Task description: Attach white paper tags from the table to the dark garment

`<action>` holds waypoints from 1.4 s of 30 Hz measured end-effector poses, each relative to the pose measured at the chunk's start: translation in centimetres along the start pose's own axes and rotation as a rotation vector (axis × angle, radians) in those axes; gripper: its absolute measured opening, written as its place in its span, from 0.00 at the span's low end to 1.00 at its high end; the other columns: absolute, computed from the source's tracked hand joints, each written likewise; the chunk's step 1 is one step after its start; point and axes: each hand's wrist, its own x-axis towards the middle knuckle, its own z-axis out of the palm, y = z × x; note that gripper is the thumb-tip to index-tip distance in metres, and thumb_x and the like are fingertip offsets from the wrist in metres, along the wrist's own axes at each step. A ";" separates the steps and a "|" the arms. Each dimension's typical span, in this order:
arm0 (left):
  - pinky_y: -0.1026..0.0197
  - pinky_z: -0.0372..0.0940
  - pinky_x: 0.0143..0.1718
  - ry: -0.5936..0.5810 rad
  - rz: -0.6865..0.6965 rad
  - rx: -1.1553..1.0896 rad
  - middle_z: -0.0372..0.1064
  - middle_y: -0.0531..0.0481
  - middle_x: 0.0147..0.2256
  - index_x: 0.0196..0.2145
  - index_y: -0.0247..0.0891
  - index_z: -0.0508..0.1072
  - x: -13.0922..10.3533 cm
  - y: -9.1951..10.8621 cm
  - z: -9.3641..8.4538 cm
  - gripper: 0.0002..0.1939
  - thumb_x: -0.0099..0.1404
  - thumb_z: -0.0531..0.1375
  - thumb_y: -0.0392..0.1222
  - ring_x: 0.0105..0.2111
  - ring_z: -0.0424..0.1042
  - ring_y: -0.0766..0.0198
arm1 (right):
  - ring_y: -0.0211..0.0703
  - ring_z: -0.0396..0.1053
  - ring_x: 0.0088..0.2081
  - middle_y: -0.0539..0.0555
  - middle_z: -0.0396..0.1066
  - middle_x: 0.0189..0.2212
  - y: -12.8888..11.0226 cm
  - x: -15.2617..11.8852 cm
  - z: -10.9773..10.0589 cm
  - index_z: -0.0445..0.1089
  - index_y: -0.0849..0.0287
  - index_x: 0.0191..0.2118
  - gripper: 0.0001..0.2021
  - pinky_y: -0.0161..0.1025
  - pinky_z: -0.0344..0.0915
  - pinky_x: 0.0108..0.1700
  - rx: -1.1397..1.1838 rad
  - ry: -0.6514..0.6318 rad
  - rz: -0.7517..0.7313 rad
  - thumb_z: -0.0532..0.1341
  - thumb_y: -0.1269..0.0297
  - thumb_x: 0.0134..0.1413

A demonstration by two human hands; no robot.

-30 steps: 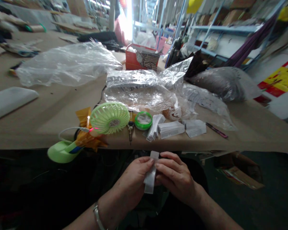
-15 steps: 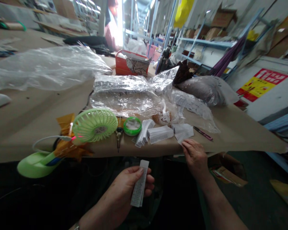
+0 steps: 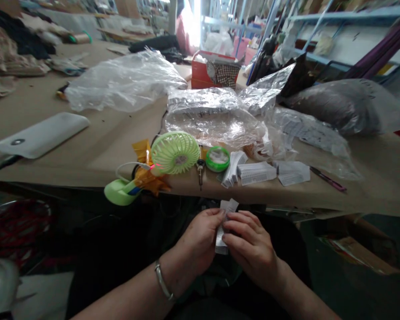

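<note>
My left hand (image 3: pixel 205 238) grips a small stack of white printed labels (image 3: pixel 222 244) in front of the table edge. Against the stack's right side, my right hand (image 3: pixel 250 242) has its fingers closed on a label whose top end (image 3: pixel 232 205) slants out from the others. Both hands meet at the labels, and the fingers partly hide them. On the table just beyond lie a fanned bundle of labels (image 3: pixel 234 169), a middle bundle (image 3: pixel 257 172) and a right-hand bundle (image 3: pixel 293 172). A green round tub (image 3: pixel 218 159) with whitish contents stands to their left.
A green fan (image 3: pixel 175 153) and a screwdriver-like tool (image 3: pixel 200 171) are at the table's front edge. A purple-handled cutter or pen (image 3: pixel 328 178) lies right of the labels. Behind are clear plastic bags (image 3: pixel 213 120), a red box (image 3: pixel 200 73) and a white power bank-like block (image 3: pixel 46 133).
My right hand has left the right-hand label bundle on the table and come back to the stack in my left hand. The view has turned left and down.
</note>
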 end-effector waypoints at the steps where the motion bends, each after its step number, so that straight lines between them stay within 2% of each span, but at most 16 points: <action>1: 0.70 0.59 0.20 0.030 0.008 -0.018 0.70 0.49 0.22 0.25 0.29 0.73 0.0 0.0 -0.2 0.05 0.58 0.59 0.31 0.19 0.67 0.71 | 0.47 0.70 0.47 0.55 0.75 0.36 -0.3 0.0 0.5 0.71 0.58 0.36 0.08 0.50 0.66 0.50 0.005 -0.008 -0.001 0.56 0.74 0.56; 4: 0.69 0.60 0.22 0.093 0.018 -0.044 0.70 0.50 0.22 0.24 0.31 0.72 -0.2 0.1 -0.6 0.07 0.59 0.57 0.30 0.20 0.68 0.70 | 0.46 0.70 0.47 0.56 0.75 0.36 -0.5 -0.2 1.3 0.71 0.59 0.35 0.08 0.49 0.65 0.52 0.017 -0.034 -0.014 0.56 0.75 0.56; 12: 0.68 0.61 0.23 0.090 0.027 -0.061 0.71 0.49 0.23 0.25 0.31 0.72 -0.7 0.3 -0.6 0.05 0.58 0.59 0.30 0.21 0.69 0.69 | 0.46 0.69 0.49 0.55 0.75 0.36 -0.4 -0.1 1.0 0.71 0.59 0.35 0.08 0.48 0.64 0.55 0.017 -0.102 -0.045 0.56 0.75 0.56; 18: 0.68 0.61 0.22 0.006 0.016 -0.072 0.71 0.48 0.24 0.26 0.29 0.74 -1.0 0.3 -0.8 0.06 0.58 0.60 0.34 0.22 0.69 0.69 | 0.47 0.69 0.50 0.57 0.75 0.36 -0.2 0.0 1.0 0.71 0.61 0.34 0.07 0.48 0.63 0.56 0.026 -0.126 -0.055 0.56 0.76 0.55; 20: 0.68 0.61 0.23 -0.005 0.008 -0.053 0.71 0.48 0.24 0.27 0.29 0.74 -0.9 0.2 -0.9 0.04 0.58 0.61 0.33 0.22 0.70 0.69 | 0.47 0.68 0.51 0.56 0.75 0.37 -0.2 -0.1 1.0 0.71 0.61 0.36 0.08 0.48 0.63 0.56 0.043 -0.134 -0.054 0.56 0.76 0.55; 23: 0.69 0.61 0.23 0.013 -0.003 -0.022 0.71 0.49 0.24 0.28 0.30 0.73 -0.8 0.2 -1.2 0.03 0.58 0.61 0.32 0.22 0.69 0.70 | 0.47 0.67 0.52 0.56 0.75 0.40 -0.1 -0.6 0.9 0.69 0.60 0.45 0.12 0.50 0.62 0.57 0.100 -0.129 -0.041 0.58 0.77 0.54; 25: 0.69 0.61 0.22 -0.015 -0.023 0.010 0.70 0.49 0.24 0.29 0.30 0.73 -0.9 0.3 -1.3 0.04 0.60 0.59 0.34 0.21 0.68 0.71 | 0.49 0.66 0.52 0.56 0.74 0.42 0.1 -1.1 0.6 0.66 0.58 0.49 0.17 0.50 0.64 0.55 0.172 -0.086 0.039 0.60 0.76 0.53; 26: 0.69 0.62 0.22 -0.038 -0.041 0.039 0.70 0.49 0.24 0.30 0.30 0.73 -0.9 0.3 -1.4 0.06 0.61 0.58 0.35 0.20 0.68 0.71 | 0.49 0.66 0.52 0.56 0.73 0.43 0.3 -1.3 0.5 0.66 0.57 0.50 0.18 0.50 0.64 0.54 0.215 -0.041 0.124 0.61 0.75 0.53; 29: 0.67 0.63 0.23 -0.128 -0.107 0.131 0.70 0.48 0.26 0.36 0.31 0.72 -1.4 0.5 -1.6 0.10 0.64 0.57 0.41 0.20 0.68 0.70 | 0.47 0.68 0.49 0.55 0.71 0.43 1.4 -1.7 0.3 0.67 0.53 0.48 0.16 0.46 0.66 0.51 0.455 0.062 0.522 0.62 0.70 0.53; 31: 0.67 0.63 0.23 -0.189 -0.131 0.162 0.70 0.49 0.26 0.37 0.32 0.72 -1.8 0.4 -1.6 0.11 0.64 0.57 0.43 0.20 0.68 0.70 | 0.45 0.70 0.46 0.54 0.70 0.44 2.3 -1.6 0.3 0.67 0.51 0.50 0.18 0.43 0.67 0.48 0.774 0.008 0.764 0.64 0.63 0.52; 33: 0.67 0.63 0.23 -0.246 -0.156 0.180 0.69 0.50 0.25 0.35 0.33 0.71 -2.2 0.3 -1.5 0.11 0.63 0.57 0.45 0.20 0.68 0.70 | 0.42 0.71 0.42 0.53 0.71 0.44 3.1 -1.3 0.5 0.67 0.51 0.50 0.22 0.39 0.68 0.44 1.120 -0.129 0.893 0.67 0.59 0.47; 36: 0.68 0.61 0.21 -0.270 -0.182 0.223 0.68 0.51 0.24 0.32 0.33 0.70 -2.7 0.0 -1.5 0.12 0.62 0.59 0.47 0.19 0.67 0.71 | 0.40 0.71 0.38 0.52 0.71 0.42 3.7 -0.6 0.9 0.71 0.53 0.47 0.24 0.36 0.68 0.41 1.387 -0.259 0.933 0.70 0.59 0.40; 40: 0.68 0.60 0.20 -0.265 -0.173 0.272 0.67 0.51 0.22 0.28 0.32 0.70 -2.8 -0.6 -1.6 0.15 0.62 0.58 0.48 0.17 0.65 0.72 | 0.41 0.70 0.40 0.52 0.71 0.42 3.5 -0.2 1.6 0.74 0.56 0.38 0.15 0.37 0.67 0.43 1.464 -0.303 0.899 0.70 0.59 0.41; 42: 0.68 0.59 0.20 -0.238 -0.160 0.276 0.67 0.51 0.21 0.27 0.32 0.70 -2.8 -0.8 -1.8 0.15 0.62 0.58 0.48 0.17 0.64 0.72 | 0.40 0.71 0.39 0.52 0.71 0.42 3.1 -0.3 1.8 0.74 0.55 0.37 0.13 0.36 0.68 0.41 1.449 -0.308 0.904 0.69 0.59 0.43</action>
